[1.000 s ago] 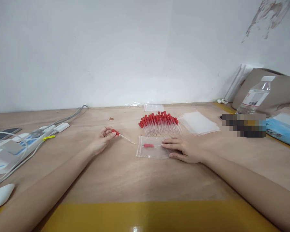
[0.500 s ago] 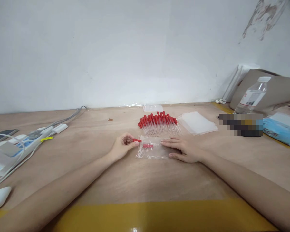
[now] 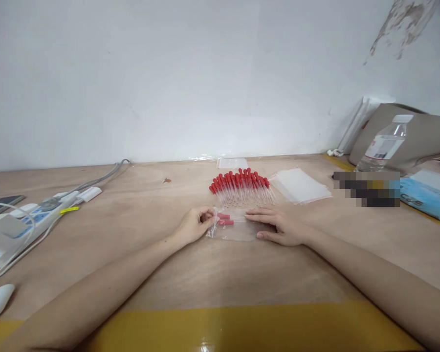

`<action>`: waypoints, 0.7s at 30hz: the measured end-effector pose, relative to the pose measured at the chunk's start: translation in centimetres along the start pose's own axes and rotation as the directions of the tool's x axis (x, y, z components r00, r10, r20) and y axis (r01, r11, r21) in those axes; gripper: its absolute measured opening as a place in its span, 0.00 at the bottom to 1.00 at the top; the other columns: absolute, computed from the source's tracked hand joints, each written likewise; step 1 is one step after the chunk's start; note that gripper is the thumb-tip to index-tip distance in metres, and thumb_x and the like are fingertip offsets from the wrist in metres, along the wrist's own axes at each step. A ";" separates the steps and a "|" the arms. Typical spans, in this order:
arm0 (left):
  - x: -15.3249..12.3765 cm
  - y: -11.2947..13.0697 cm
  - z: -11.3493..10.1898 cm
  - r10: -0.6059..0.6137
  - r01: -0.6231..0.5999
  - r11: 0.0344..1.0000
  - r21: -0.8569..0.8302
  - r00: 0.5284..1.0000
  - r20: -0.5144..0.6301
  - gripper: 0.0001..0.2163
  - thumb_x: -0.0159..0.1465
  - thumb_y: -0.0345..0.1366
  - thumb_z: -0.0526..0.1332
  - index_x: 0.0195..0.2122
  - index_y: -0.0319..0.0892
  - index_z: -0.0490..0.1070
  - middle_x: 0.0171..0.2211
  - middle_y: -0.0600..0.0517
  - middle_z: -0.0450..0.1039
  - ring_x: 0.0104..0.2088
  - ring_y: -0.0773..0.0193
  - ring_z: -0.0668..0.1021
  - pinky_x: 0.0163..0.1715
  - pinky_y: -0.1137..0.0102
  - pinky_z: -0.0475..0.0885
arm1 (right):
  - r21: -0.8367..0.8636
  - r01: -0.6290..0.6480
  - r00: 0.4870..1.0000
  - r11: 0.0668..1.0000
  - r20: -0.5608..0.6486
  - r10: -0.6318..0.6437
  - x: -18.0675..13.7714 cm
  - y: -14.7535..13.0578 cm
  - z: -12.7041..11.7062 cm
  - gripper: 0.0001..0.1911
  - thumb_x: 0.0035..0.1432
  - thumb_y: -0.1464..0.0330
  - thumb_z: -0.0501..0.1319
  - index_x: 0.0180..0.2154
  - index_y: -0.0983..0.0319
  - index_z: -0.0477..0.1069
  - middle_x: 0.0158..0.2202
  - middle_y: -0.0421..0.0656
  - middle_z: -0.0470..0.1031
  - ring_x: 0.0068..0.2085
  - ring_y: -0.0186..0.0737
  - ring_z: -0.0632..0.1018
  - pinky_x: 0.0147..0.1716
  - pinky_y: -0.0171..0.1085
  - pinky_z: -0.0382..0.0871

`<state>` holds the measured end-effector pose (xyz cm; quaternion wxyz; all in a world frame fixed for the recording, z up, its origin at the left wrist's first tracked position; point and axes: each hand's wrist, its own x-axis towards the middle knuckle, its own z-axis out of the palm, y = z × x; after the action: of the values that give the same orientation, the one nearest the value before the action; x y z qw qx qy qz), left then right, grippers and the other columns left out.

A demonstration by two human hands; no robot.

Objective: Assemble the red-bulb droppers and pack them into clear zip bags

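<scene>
A small clear zip bag (image 3: 234, 230) lies flat on the wooden table (image 3: 190, 274), with two red-bulbed glass droppers (image 3: 224, 219) inside it. My left hand (image 3: 196, 226) is at the bag's left mouth, fingers curled and pinching its edge. My right hand (image 3: 278, 226) lies flat on the bag's right side, fingers stretched out, pressing it down. Just behind the bag is a row of several red-bulbed droppers (image 3: 242, 187).
A stack of clear bags (image 3: 300, 186) lies right of the droppers, another bag (image 3: 232, 163) by the wall. At right stand a water bottle (image 3: 386, 144), a cardboard box (image 3: 421, 132) and a blue pack (image 3: 427, 194). A power strip with cables (image 3: 47, 210) lies at left.
My left hand carried a dropper from the left to the bag and pushed it in; two droppers now lie inside. My right hand stayed on the bag.
</scene>
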<state>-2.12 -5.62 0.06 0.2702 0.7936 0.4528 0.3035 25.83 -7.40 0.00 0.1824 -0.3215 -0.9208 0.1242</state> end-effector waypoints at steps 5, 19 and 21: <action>0.4 -0.7 -0.8 -0.058 0.058 0.996 -0.066 0.998 -0.008 0.13 0.57 0.42 0.55 0.33 0.39 0.74 0.27 0.52 0.74 0.25 0.67 0.71 0.26 0.73 0.64 | 0.006 0.043 0.998 0.999 -0.039 -0.043 0.0 0.2 0.3 0.25 0.56 0.59 0.54 0.55 0.59 0.59 0.56 0.48 0.61 0.56 0.46 0.62 0.54 0.50 0.55; 13.6 -4.1 0.3 -0.403 0.296 0.881 -0.369 0.878 -0.257 0.09 0.45 0.36 0.67 0.24 0.38 0.70 0.24 0.51 0.72 0.26 0.65 0.73 0.30 0.71 0.65 | 0.017 0.048 0.998 0.999 -0.036 -0.047 0.0 0.4 0.4 0.25 0.56 0.60 0.55 0.55 0.58 0.59 0.55 0.48 0.62 0.55 0.46 0.63 0.54 0.49 0.56; 13.6 -3.7 0.3 -0.430 0.277 0.849 -0.449 0.857 -0.285 0.09 0.45 0.36 0.66 0.23 0.38 0.68 0.23 0.51 0.71 0.24 0.66 0.72 0.28 0.71 0.65 | 0.020 0.056 0.997 0.998 -0.049 -0.055 0.0 0.5 0.4 0.25 0.56 0.60 0.55 0.55 0.58 0.59 0.55 0.48 0.62 0.55 0.45 0.64 0.53 0.49 0.56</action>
<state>1.56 8.03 0.50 0.3840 0.5510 0.5663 0.4777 25.93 -7.10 -0.53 0.2112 -0.2970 -0.9233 0.1210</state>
